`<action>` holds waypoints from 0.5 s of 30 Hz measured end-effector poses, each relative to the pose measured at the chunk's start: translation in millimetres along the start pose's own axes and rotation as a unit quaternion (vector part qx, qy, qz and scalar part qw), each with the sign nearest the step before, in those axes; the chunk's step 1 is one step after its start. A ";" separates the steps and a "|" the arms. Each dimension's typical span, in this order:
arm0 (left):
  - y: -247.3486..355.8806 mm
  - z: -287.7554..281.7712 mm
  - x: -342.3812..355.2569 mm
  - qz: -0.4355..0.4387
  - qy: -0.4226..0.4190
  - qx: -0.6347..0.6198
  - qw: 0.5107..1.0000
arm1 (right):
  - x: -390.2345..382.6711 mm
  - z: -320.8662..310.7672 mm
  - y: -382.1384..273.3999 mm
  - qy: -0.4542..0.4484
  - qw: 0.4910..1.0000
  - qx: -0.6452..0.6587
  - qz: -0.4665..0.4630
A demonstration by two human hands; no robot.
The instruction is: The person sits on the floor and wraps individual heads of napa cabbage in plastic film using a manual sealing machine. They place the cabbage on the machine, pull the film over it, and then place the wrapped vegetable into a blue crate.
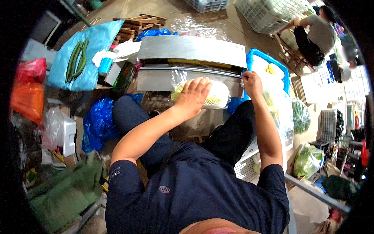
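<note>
the metal wrapping machine (191, 48) is the landmark here. at its near edge, slightly right of its middle, lies a pale, oblong cabbage (219, 95) on its side, with clear film (179, 76) reaching from the machine's slot down over it. the left hand (193, 95) rests across the cabbage's left half, palm down, fingers nearly straight and close together; it presses from above rather than closing round it. the right hand (252, 83) is at the machine's right end, fingers curled in; whether they pinch anything, i cannot tell. just right of the machine is a blue crate (289, 74) with more pale produce.

the cabbage should feel fairly dense for its bulk, firm through the middle, with softer outer leaves that bruise or tear under hard fingertips. film would make it slick and inclined to roll along its rounded side. the best hold is probably a broad palm over the thick middle, or both ends cupped, avoiding the frilly leaf edges.
</note>
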State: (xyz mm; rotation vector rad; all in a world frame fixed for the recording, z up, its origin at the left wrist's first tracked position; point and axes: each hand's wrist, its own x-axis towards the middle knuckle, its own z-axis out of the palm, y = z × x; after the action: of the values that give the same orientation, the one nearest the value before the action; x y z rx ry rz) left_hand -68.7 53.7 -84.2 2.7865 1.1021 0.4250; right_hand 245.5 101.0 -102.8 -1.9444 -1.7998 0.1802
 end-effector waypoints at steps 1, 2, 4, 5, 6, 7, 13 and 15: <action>2.4 1.9 -1.3 -0.003 0.010 0.005 1.000 | 0.7 2.5 6.1 0.003 1.000 0.005 -0.007; 3.9 12.4 -1.9 -0.008 0.007 0.047 0.999 | 1.5 4.0 9.4 -0.002 1.000 0.004 -0.002; 3.2 14.6 -6.4 0.000 0.045 0.049 0.998 | 6.5 7.0 9.0 -0.021 1.000 -0.007 0.011; 4.8 14.9 -7.1 0.007 0.065 0.048 0.997 | 7.9 5.3 6.1 -0.034 0.999 -0.021 0.021; 5.3 14.7 -8.0 0.006 0.074 0.062 0.995 | 7.9 5.3 2.4 -0.041 0.998 -0.026 0.040; 3.7 13.7 -11.7 0.002 0.076 0.071 0.995 | 10.4 9.0 -3.1 -0.049 0.998 -0.014 0.036; 11.8 23.2 -10.3 0.018 0.049 0.058 0.997 | 14.6 71.0 2.8 -0.042 0.999 0.013 0.000; 6.1 11.6 -14.1 -0.009 0.010 0.024 1.000 | 28.3 73.0 -60.1 -0.074 0.992 -0.078 -0.070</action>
State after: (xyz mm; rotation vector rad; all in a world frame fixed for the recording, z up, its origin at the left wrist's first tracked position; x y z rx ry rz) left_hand -71.1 39.5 -97.0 2.8165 1.1562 0.4300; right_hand 164.8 148.2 -134.6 -1.9446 -2.0954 0.1449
